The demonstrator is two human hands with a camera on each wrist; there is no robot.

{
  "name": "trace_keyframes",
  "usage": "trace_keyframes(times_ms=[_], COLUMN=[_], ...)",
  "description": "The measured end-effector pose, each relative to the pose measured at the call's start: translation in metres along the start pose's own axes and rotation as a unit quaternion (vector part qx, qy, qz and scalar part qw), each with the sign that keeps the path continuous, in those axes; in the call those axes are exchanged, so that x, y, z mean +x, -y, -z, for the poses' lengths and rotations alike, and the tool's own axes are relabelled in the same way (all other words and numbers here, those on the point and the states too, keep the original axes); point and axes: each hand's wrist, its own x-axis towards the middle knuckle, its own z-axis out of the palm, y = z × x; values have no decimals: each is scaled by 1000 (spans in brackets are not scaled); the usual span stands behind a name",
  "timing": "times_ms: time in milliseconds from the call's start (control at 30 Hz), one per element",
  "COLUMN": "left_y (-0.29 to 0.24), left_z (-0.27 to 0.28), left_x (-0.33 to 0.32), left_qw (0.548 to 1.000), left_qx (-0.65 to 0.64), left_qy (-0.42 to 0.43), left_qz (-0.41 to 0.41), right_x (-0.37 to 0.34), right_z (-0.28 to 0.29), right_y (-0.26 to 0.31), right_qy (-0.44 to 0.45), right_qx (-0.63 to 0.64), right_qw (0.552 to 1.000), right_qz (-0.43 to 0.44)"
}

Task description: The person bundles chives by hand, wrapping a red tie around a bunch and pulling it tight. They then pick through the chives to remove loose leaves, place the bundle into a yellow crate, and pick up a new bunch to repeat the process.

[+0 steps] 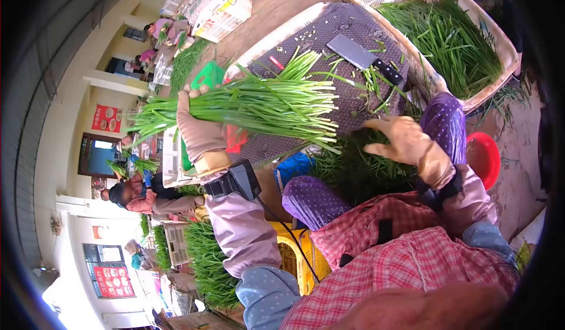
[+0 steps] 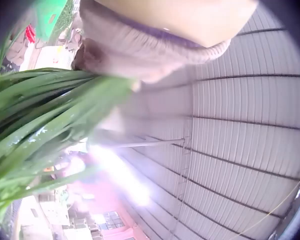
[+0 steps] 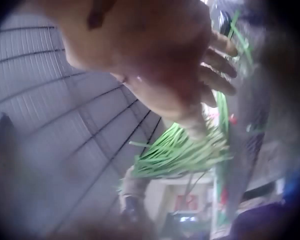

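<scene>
The gloved left hand [image 1: 197, 127] grips a thick bunch of long green stalks [image 1: 253, 103], their pale cut ends facing right, above a dark textured mat [image 1: 259, 138]. In the left wrist view, green leaves [image 2: 45, 125] spread beside the glove [image 2: 135, 45]. The gloved right hand [image 1: 406, 144] is apart from the bunch, fingers spread and slightly bent, holding nothing, over loose dark greens [image 1: 365, 171]. In the right wrist view, that hand [image 3: 165, 65] has the bunch [image 3: 180, 155] beyond it. A cleaver [image 1: 353, 52] lies on the mat among trimmings.
A white basket [image 1: 512, 74] of greens stands upper right, a red basin [image 1: 484, 160] at the right. A yellow crate [image 1: 321, 262] stands below the left arm, near stacked greens [image 1: 212, 265]. Behind are white crates [image 1: 226, 15], a green container [image 1: 209, 75] and several people.
</scene>
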Motion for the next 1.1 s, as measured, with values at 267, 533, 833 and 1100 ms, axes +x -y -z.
trace_keyframes(times_ms=[267, 533, 833, 1100], left_y=[-5, 3, 8, 14], left_z=[-82, -66, -59, -72], left_x=[-47, -16, -3, -3], left_qw=[999, 997, 998, 998], left_qx=[18, 76, 52, 37], left_qy=[37, -9, -36, -47], left_qz=[-8, 18, 21, 10], right_x=[94, 56, -39, 32], right_z=[-28, -31, -42, -10], right_y=[36, 5, -46, 33], right_qy=[-41, -107, -11, -230], right_qx=[549, 403, 142, 123], right_qw=[835, 908, 989, 960], right_qz=[13, -21, -46, 101])
